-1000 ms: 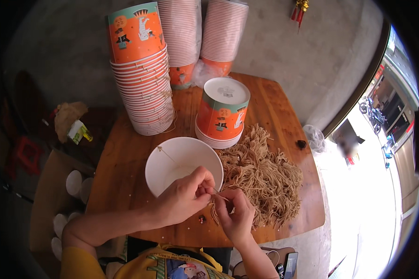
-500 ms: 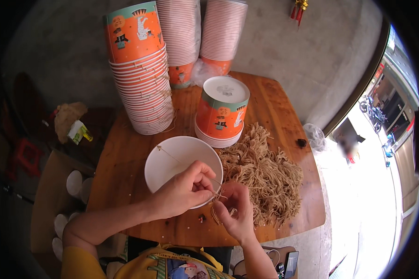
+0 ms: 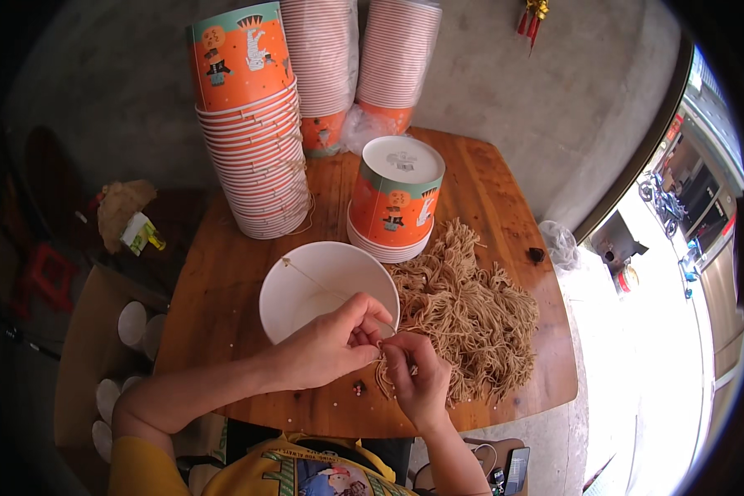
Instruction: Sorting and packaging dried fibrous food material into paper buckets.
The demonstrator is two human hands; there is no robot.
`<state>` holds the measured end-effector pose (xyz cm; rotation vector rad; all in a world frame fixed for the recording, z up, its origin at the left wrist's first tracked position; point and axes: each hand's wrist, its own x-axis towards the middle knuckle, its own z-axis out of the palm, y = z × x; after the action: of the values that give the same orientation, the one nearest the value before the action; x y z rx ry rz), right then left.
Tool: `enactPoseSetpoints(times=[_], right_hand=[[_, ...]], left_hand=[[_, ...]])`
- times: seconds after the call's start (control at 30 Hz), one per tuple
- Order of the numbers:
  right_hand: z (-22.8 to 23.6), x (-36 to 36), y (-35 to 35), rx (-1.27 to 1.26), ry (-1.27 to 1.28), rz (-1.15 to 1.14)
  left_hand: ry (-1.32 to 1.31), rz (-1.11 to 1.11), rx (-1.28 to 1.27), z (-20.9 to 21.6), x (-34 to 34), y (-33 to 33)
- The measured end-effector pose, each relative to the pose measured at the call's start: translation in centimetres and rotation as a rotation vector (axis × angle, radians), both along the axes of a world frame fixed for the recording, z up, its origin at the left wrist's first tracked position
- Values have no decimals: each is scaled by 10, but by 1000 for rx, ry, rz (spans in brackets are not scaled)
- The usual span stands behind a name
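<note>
A white paper bucket (image 3: 300, 291) stands open end up in front of me on the wooden table. A thin tan string (image 3: 314, 281) is fixed to its far left rim and runs across the opening toward my hands. At the near right rim, my left hand (image 3: 326, 347) is closed, pinching the string. My right hand (image 3: 422, 376) meets it there, thumb and forefinger pressed together on the string's end. My fingers hide the exact spot where the string meets the rim. A loose heap of tan strings (image 3: 484, 326) lies just right of the bucket.
Behind the bucket stand a short upside-down bucket stack (image 3: 395, 202) and a tall orange stack (image 3: 252, 157). Two wrapped stacks (image 3: 318, 66) stand farther back by the wall. Left of the table (image 3: 215, 306) is a cardboard box (image 3: 99, 331) with white buckets.
My right hand has closed from a looser curl into a pinch and come up against my left fingertips. The left hand has barely moved.
</note>
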<state>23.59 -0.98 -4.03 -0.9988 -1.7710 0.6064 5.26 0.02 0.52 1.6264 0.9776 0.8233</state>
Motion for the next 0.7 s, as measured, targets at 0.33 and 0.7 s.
enactPoseSetpoints(times=[0.33,0.7], right_hand=[[-13,1,1,-256,301,94],[-21,7,0,-212,325,91]], left_hand=[[138,50,76,1,2,-4],[242,109,393,-6,3,-3]])
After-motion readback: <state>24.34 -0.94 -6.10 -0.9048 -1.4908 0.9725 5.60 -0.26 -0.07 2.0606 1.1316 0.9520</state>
